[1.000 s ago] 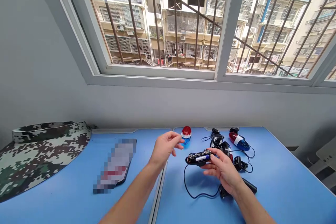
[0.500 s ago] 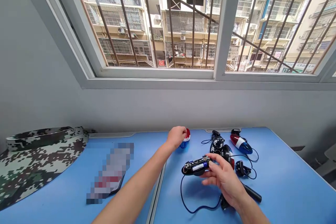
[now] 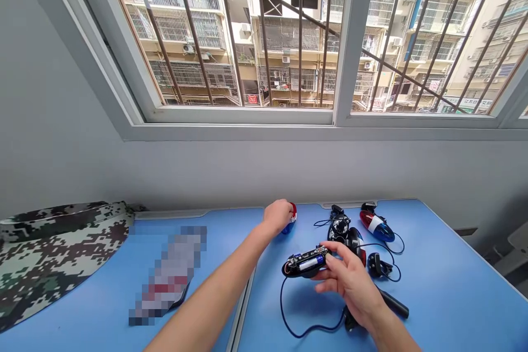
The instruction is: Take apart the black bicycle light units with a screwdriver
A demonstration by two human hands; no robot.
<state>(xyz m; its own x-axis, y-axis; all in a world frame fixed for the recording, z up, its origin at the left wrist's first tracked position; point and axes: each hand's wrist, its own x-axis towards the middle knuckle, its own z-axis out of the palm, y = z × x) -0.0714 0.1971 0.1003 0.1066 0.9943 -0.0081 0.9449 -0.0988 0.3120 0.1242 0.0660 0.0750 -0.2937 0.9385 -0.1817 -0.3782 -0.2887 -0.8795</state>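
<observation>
My left hand (image 3: pixel 279 215) reaches far over the table, its fingers closed on a red, white and blue plastic cover (image 3: pixel 291 224); the hand hides much of it. In my right hand (image 3: pixel 350 275), nearer to me, is the opened black base of a bicycle horn light (image 3: pixel 304 264). Its inner side faces me, with a circuit board and batteries showing. A black cable (image 3: pixel 284 313) runs from the base, loops down over the table and goes behind my right wrist. Thumb and fingertips grip the right end of the base.
Another red, white and blue horn light (image 3: pixel 376 225) lies at the right with a cabled black part (image 3: pixel 378 265). More black parts (image 3: pixel 340 225) lie behind my right hand, a black handle (image 3: pixel 394 303) beside it. A blurred packet (image 3: pixel 173 275) and camouflage cloth (image 3: pixel 61 258) are left.
The whole view has shifted slightly. My left hand covers a little more of the coloured cover. My right hand keeps its hold on the base.
</observation>
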